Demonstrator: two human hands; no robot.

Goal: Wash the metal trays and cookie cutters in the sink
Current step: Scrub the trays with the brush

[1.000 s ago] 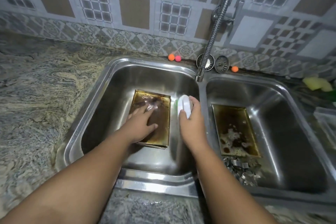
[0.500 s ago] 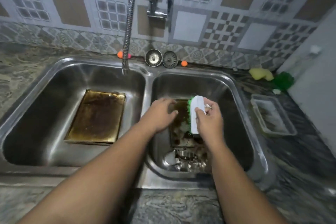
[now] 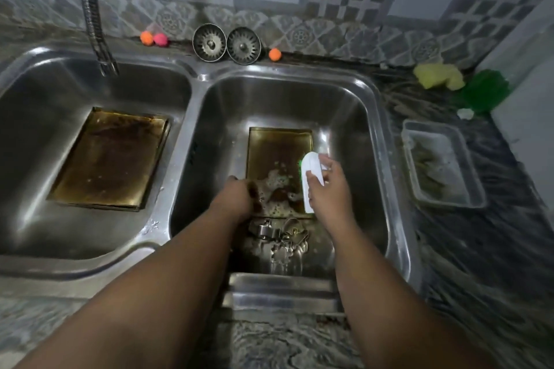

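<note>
A stained metal tray point(image 3: 278, 150) with soap foam lies in the right sink basin point(image 3: 368, 135). My left hand point(image 3: 238, 199) rests on its near left edge; whether it grips the edge I cannot tell. My right hand point(image 3: 331, 190) holds a white scrub brush point(image 3: 311, 177) with green bristles over the tray's right side. Several metal cookie cutters point(image 3: 278, 237) lie heaped in front of the tray, between my forearms. A second browned tray point(image 3: 111, 159) sits alone in the left basin point(image 3: 27, 105).
The flexible tap hose point(image 3: 93, 15) hangs over the left basin. Two sink strainers point(image 3: 226, 45) and small orange and pink balls point(image 3: 153, 38) line the back ledge. On the right counter are a clear plastic tub point(image 3: 440, 171), a yellow sponge point(image 3: 437, 76) and a green scrubber point(image 3: 485, 93).
Both hands left the tray in the left basin and moved to the right basin. They have now dropped onto the foamy tray, brush at its right side. The view shifted right.
</note>
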